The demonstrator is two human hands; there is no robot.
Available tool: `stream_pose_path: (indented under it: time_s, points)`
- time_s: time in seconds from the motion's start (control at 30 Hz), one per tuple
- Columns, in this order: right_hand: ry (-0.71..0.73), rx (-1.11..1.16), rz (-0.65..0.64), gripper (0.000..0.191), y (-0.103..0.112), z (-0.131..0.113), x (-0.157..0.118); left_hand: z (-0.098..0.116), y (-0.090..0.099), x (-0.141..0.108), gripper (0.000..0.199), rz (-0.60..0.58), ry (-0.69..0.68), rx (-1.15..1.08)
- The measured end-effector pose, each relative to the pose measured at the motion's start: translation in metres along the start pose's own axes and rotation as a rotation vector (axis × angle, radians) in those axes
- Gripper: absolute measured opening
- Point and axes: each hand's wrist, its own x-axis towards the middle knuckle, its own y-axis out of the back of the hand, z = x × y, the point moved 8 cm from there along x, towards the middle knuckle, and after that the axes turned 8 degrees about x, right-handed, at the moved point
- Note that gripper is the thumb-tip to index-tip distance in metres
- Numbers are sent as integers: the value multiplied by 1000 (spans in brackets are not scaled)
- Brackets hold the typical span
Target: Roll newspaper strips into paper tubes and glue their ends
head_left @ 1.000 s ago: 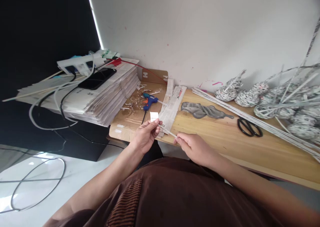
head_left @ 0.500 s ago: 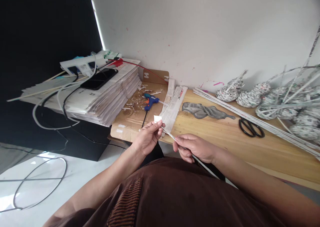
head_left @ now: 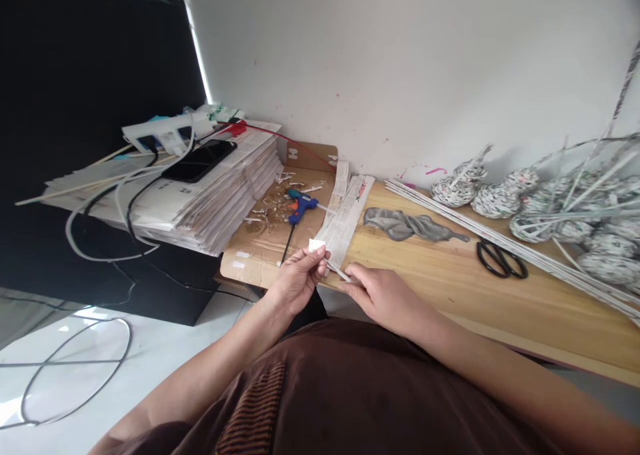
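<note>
The right hand (head_left: 387,296) has turned knuckles-up since the earlier frame, fingers clamped on one thin white rolled-paper stick (head_left: 339,269). The left hand (head_left: 299,279) pinches its flat end near the light-brown wooden table (head_left: 440,283), which bears one blue plastic glue gun (head_left: 302,206) and one pair of black-looped scissors (head_left: 493,268).

Soft light — glare on floor (head_left: 160,355), edges stretched

A slim, whitish paper tube (head_left: 339,271) sloped straight down from the left hand (head_left: 297,278) into the right hand (head_left: 383,295), where it went out of sight; beyond its upper end, a flat white paper flap (head_left: 315,244) stuck out.
</note>
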Motion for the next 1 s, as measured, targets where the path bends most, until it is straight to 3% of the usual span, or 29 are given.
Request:
stream_pose_path:
  time_s: [0.03, 0.1, 0.2, 0.27, 0.3, 0.43, 0.5, 0.63, 0.7, 0.8, 0.83, 1.0]
  points:
    - [43, -89, 59, 29, 4, -4, 0, -1, 1, 0, 8, 4, 2, -2]
    - [12, -25, 28, 34, 1, 1, 0, -3, 1, 0, 8, -7, 15, -3]
    - [-179, 458, -224, 44, -21, 17, -3, -6, 0, 1, 8, -48, 39, -7]
    - [-249, 624, -328, 46, -29, 19, -6, -8, 0, 1, 8, -50, 52, -15]
    - [-236, 581, -299, 44, -26, 19, -5, -8, 0, 1, 8, -40, 54, -15]
    - [-25, 120, 50, 36, 4, 5, -2, -7, -1, 1, 8, 7, 43, -3]
    - [-56, 222, 2, 39, -1, 7, -1, -6, -3, 0, 8, -2, 43, 1]
    - [-261, 750, -316, 42, -29, 15, -6, -8, -4, 0, 9, -33, 51, 9]
    - [-235, 698, -259, 40, -23, 16, -4, -8, -4, 0, 10, -35, 41, 10]
    - [-142, 494, -48, 37, -4, 14, -1, -8, -5, 0, 10, -40, 21, 16]
    - [-149, 525, -48, 37, -5, 14, -1, -7, -6, 0, 10, -45, 18, 19]
    - [-309, 1046, -426, 35, -36, 15, -4, -6, -11, -3, 9, -65, 46, 23]
